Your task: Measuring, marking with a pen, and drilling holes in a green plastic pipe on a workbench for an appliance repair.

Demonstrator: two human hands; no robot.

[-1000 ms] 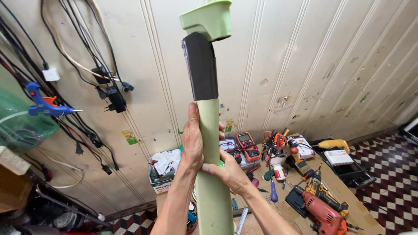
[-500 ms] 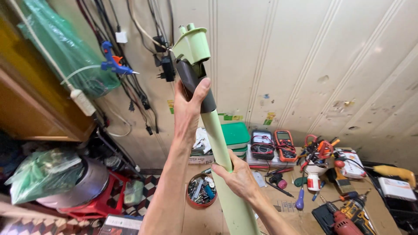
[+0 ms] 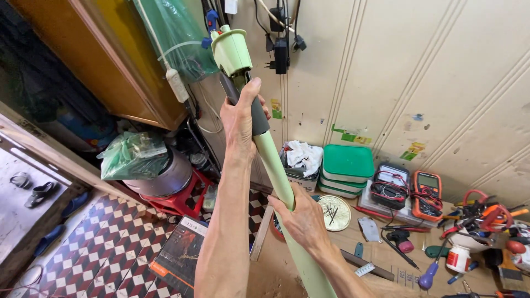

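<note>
Cluttered surface point(image 3: 386, 259) below, the green pole point(image 3: 276, 171) slants toward upper left (long axis), left hand point(image 3: 240, 118) gripping higher, right hand point(image 3: 301, 221) clasping lower.

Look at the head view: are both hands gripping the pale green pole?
Yes, the left hand wraps the dark grip near the top of the pale green pole, and the right hand clasps it lower.

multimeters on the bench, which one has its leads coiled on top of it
The left multimeter, next to the green containers: red and black leads lie coiled over its face. The orange-edged multimeter to its right shows its bare screen.
</note>
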